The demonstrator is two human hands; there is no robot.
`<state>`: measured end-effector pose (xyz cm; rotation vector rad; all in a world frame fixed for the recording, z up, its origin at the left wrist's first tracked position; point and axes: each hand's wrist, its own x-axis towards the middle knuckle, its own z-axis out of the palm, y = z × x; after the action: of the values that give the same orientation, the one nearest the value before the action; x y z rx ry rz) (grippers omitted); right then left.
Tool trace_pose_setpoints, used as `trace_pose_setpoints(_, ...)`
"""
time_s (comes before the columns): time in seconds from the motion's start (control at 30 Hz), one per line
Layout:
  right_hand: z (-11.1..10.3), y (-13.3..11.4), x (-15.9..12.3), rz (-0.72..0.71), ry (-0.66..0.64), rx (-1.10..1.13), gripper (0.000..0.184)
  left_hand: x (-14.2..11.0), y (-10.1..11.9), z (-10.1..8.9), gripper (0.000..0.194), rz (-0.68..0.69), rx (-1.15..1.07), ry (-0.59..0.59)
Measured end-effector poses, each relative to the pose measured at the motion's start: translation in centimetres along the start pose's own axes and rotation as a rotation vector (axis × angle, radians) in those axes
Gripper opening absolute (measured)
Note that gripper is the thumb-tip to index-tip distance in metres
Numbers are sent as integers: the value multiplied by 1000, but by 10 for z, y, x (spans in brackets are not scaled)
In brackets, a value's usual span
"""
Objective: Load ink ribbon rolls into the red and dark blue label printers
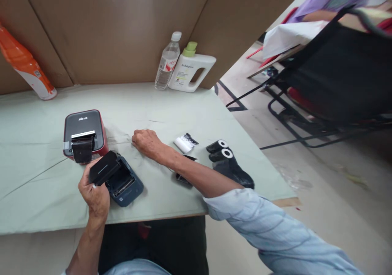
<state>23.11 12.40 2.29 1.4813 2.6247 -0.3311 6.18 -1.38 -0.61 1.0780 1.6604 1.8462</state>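
Note:
A small dark-blue label printer (130,195) stands near the table's front edge with its lid up and its paper bay showing. My left hand (97,197) grips the raised lid from the left, thumb in front. Beyond it my right hand (146,142) rests on the table with curled fingers; whatever they pinch is hidden. Left of that hand is a larger red-and-black printer (84,124) with a black strip (82,150) hanging out of its slot. A white roll in a torn wrapper (184,143) lies to the right of my right hand.
Black rolls with white cores (226,153) and dark wrapping (232,173) lie on the right. My forearm partly covers a black piece (183,179). A water bottle (167,64), white jug (186,77) and orange bottle (27,64) stand along the cardboard wall (122,30). A black chair (333,66) is beyond.

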Motion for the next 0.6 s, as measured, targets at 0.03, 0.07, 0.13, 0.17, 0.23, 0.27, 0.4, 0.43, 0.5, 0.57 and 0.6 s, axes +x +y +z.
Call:
trace_pose_setpoints(0.03,0,0,-1,-12,-5,-9,31,0,0,0,19,-2,1,3)
trace_pose_setpoints(0.07,0,-1,-2,-20,-9,-15,32,0,1,0,19,-4,1,7)
trace_pose_setpoints(0.13,0,0,-6,-27,-10,-23,32,-1,1,0,19,-3,-6,7)
trace_pose_setpoints(0.17,0,1,-7,-25,-8,-23,31,-1,1,0,19,0,-9,5)
trace_pose_setpoints(0.23,-1,1,-9,-20,-10,-22,31,-1,0,0,20,7,-11,1)
trace_pose_setpoints(0.27,-2,2,-9,-21,-15,-24,31,-1,-1,0,20,10,-6,1)
trace_pose_setpoints(0.4,-5,0,-4,-29,-36,-46,34,0,-4,-1,20,6,5,-2)
trace_pose_setpoints(0.43,-5,-1,-2,-32,-37,-50,34,0,-4,-1,19,8,7,-3)
trace_pose_setpoints(0.5,-5,-2,1,-37,-37,-55,34,0,-5,-1,19,12,12,-1)
trace_pose_setpoints(0.57,-4,-2,2,-45,-38,-56,33,0,-5,0,19,11,15,4)
trace_pose_setpoints(0.6,-4,-2,1,-50,-38,-58,32,0,-5,0,19,9,12,5)
